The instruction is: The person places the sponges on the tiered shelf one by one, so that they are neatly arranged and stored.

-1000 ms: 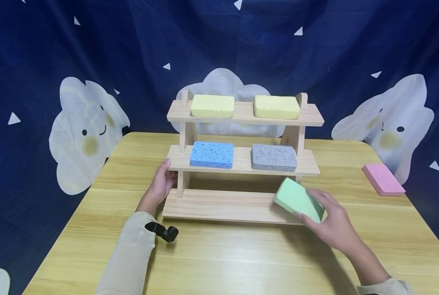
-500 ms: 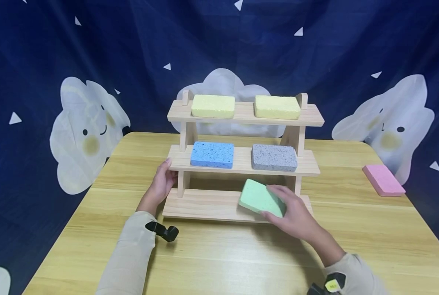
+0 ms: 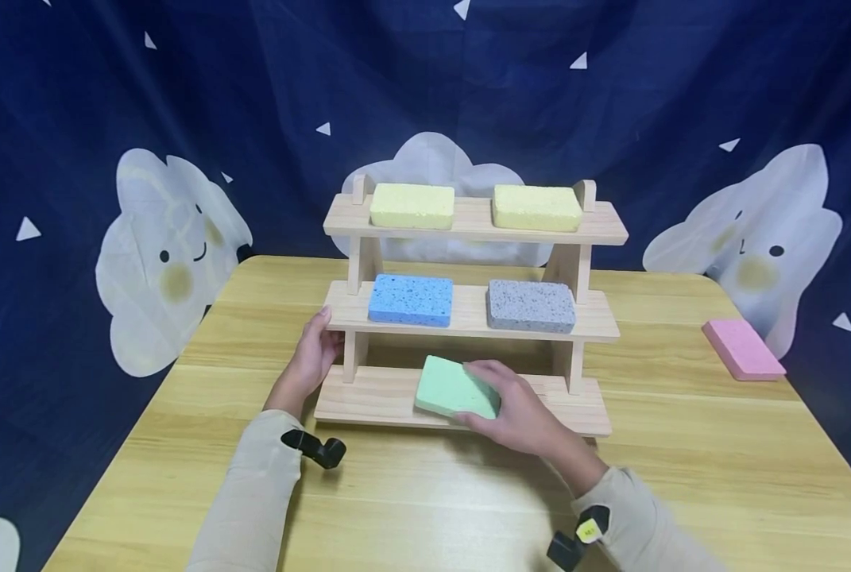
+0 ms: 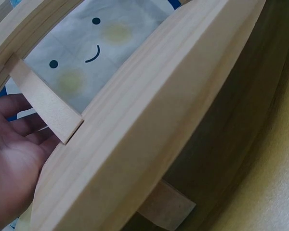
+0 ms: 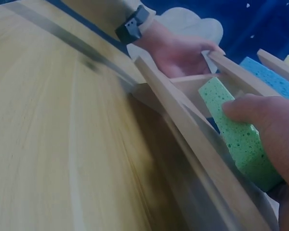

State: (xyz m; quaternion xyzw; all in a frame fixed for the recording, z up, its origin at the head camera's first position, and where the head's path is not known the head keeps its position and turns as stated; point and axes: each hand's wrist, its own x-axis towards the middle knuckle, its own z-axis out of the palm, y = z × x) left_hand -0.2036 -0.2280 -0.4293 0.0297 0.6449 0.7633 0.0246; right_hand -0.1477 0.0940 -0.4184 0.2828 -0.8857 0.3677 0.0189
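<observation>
A three-tier wooden display rack (image 3: 368,397) stands on the table. My left hand (image 3: 315,354) holds the left end of its middle board, thumb near the board's edge; in the left wrist view, the fingers (image 4: 26,127) reach behind an upright. My right hand (image 3: 518,405) pinches a green sponge (image 3: 454,387) between thumb and fingers, tilted slightly over the middle of the bottom board. In the right wrist view, the green sponge (image 5: 238,139) is close above that board; contact is unclear. On the middle board lie a blue sponge (image 3: 411,300) and a grey sponge (image 3: 531,306).
Two pale yellow sponges (image 3: 412,206) sit on the top board. A pink sponge (image 3: 744,349) lies near the right edge of the wooden table (image 3: 425,508). Behind hangs a dark blue cloth (image 3: 425,63) with clouds.
My right hand has carried the green sponge left, from the right end of the bottom board to its middle, and slightly lower. The left hand and rack stay put.
</observation>
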